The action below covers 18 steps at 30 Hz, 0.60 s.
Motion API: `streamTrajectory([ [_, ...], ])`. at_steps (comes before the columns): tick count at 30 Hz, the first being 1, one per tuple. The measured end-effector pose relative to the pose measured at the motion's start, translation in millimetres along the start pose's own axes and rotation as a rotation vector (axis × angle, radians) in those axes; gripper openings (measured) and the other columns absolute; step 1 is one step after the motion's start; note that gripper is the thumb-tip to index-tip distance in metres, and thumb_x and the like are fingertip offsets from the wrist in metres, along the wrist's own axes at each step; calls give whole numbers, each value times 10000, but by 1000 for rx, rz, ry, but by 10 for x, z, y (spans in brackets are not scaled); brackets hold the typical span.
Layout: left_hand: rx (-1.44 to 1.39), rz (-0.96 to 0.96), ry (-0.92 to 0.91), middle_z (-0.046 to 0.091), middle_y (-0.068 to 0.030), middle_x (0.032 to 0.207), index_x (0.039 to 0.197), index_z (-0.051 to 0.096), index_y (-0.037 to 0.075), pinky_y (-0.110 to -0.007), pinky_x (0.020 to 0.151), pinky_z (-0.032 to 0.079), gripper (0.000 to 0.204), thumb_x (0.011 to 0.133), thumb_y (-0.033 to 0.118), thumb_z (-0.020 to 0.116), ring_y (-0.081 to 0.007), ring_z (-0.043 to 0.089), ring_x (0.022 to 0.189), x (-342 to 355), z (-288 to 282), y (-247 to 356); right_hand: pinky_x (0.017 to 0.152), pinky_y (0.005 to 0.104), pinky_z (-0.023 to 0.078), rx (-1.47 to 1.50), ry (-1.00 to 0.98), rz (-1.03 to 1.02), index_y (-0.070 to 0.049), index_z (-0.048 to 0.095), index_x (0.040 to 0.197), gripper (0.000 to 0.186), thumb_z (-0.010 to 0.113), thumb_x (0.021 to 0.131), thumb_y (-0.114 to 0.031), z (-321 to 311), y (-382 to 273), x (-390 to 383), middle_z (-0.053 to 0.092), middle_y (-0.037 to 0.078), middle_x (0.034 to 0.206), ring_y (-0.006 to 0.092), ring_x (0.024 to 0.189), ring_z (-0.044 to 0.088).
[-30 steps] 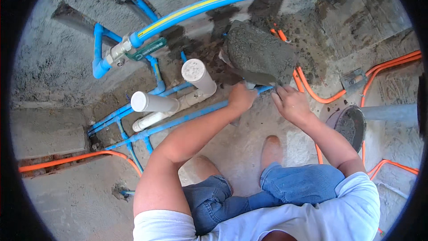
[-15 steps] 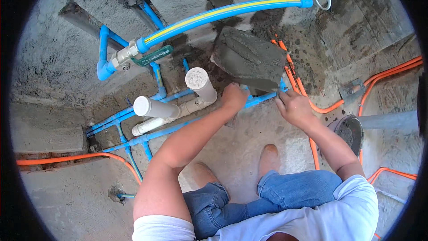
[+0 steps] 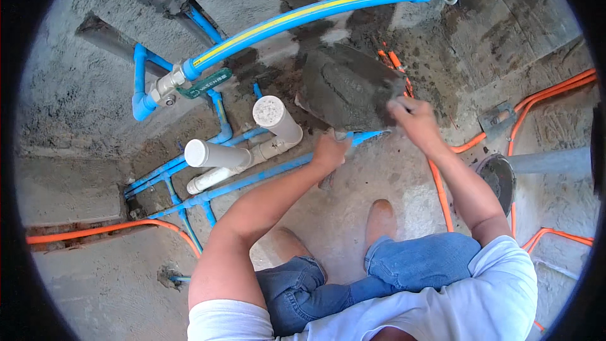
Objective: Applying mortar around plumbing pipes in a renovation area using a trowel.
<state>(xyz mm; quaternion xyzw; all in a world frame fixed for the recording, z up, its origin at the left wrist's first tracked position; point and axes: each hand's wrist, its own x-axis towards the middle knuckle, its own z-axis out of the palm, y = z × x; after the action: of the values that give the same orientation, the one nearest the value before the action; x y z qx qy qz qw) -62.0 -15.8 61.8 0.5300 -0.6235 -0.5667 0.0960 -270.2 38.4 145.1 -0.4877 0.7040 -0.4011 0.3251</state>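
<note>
A grey slab heaped with wet mortar (image 3: 344, 82) lies tilted above the pipes at centre, its far side near the wall. My left hand (image 3: 331, 150) is closed at its lower edge, round a greyish piece that I cannot make out. My right hand (image 3: 413, 117) grips a trowel at the slab's right side; the blade (image 3: 396, 88) is smeared and partly hidden against the mortar. Blue pipe (image 3: 284, 165) runs just below both hands. Two upright white pipe stubs (image 3: 281, 126) stand left of my left hand.
A large blue pipe (image 3: 303, 12) with a green-handled valve (image 3: 203, 83) crosses above. Orange conduits (image 3: 442, 196) run at right and left. A round container of grey mix (image 3: 495, 183) and a grey pipe (image 3: 549, 163) are at right. My shoes (image 3: 380, 218) stand below.
My right hand has moved up along the slab's right side with the trowel. My left hand has shifted down slightly. The slab has shifted left and a little down.
</note>
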Motion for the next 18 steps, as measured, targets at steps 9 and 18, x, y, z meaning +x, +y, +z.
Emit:
streamTrajectory([
  [9,251,284,217,623,-267,747,894,566,-65,-446,633,512,361,770,265,641,-402,634,691,-20,-298,-144,596,448,499,-978,-129,-507,-64,642,814,248,585,843,-303,-434,-278,178,615,130,761,344,671,612],
  [18,621,269,-12,609,-295,819,978,580,-69,-468,743,496,438,774,312,653,-436,603,811,-149,-289,-612,613,362,497,-723,261,-913,-86,664,928,208,684,774,-224,29,46,776,612,49,837,240,728,608],
])
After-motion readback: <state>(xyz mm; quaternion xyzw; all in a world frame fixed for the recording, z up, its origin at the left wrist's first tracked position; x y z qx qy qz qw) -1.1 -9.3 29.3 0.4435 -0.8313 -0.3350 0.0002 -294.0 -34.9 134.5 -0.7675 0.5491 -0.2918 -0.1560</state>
